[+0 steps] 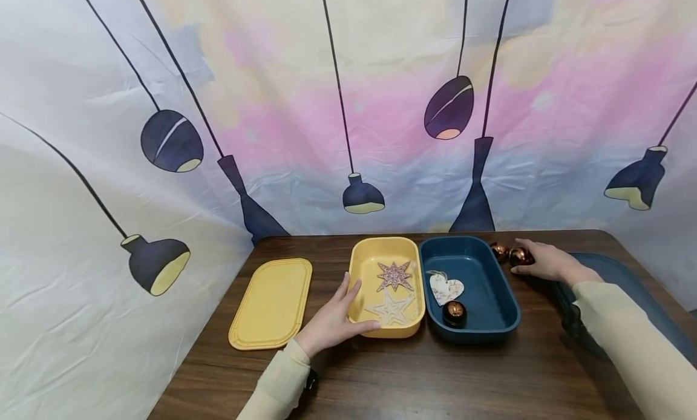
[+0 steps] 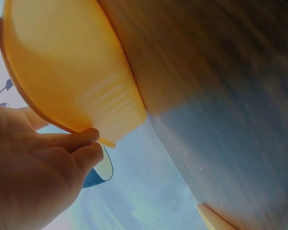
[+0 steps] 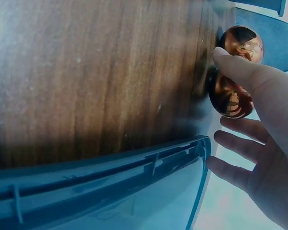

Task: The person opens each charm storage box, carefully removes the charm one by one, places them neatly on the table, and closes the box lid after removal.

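Observation:
My left hand (image 1: 333,318) holds the left side and front corner of a yellow box (image 1: 356,256), fingers over its rim. Inside lie a glittery pink star (image 1: 394,276) and a pale openwork star (image 1: 391,310). Beside it stands a dark blue box (image 1: 492,287) with a white heart ornament (image 1: 445,288) and a shiny copper ball (image 1: 454,314). To the right of that box, my right hand (image 1: 552,264) pinches a copper ball (image 3: 230,99), its thumb across the front. A second copper ball (image 3: 245,40) touches it; the index finger is mostly hidden.
A yellow lid (image 1: 272,305) lies flat at the left of the brown table (image 1: 392,377). The dark blue lid (image 1: 615,269) lies at the right, partly under my right forearm. Behind the table hangs a cloth (image 1: 272,75) printed with lamps.

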`<state>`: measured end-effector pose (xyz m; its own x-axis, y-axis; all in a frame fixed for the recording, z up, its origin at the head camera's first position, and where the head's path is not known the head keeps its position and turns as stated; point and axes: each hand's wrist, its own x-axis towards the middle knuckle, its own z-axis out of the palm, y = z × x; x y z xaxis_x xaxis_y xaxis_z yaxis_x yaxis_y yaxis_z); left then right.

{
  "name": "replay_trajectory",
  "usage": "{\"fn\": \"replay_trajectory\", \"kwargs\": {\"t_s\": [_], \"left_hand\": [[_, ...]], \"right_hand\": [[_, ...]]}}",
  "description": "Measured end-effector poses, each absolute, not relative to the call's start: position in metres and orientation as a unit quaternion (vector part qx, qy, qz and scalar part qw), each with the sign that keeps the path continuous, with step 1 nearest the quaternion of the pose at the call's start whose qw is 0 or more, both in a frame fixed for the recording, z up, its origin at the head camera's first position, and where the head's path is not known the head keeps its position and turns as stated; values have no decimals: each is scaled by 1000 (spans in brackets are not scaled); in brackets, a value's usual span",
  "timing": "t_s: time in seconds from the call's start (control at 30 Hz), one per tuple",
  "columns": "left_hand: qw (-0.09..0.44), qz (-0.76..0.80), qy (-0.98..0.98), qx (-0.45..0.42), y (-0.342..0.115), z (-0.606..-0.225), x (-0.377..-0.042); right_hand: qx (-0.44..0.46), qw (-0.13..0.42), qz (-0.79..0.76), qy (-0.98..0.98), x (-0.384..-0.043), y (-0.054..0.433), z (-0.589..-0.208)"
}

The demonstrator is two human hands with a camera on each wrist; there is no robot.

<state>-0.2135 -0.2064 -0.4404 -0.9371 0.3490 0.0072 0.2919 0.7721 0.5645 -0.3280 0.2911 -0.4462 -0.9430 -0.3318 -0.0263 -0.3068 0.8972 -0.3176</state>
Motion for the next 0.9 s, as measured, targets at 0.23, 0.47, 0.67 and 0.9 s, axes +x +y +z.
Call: {"fn": "replay_trajectory", "kwargs": {"t_s": [0.23, 0.47, 0.67, 0.9], "left_hand": [[47, 289, 941, 171, -206, -440, -215], [49, 293, 940, 171, -206, -441, -214], [47, 294, 939, 171, -207, -444, -214], [39, 291, 940, 175, -207, -444, -214]], "right_hand": [[-166, 42, -156, 973, -330, 291, -439], [-173, 37, -179, 968, -333, 288, -431], [-189, 34, -190, 963, -333, 277, -420], [-201, 27, -175, 964, -337, 261, -408]]}}
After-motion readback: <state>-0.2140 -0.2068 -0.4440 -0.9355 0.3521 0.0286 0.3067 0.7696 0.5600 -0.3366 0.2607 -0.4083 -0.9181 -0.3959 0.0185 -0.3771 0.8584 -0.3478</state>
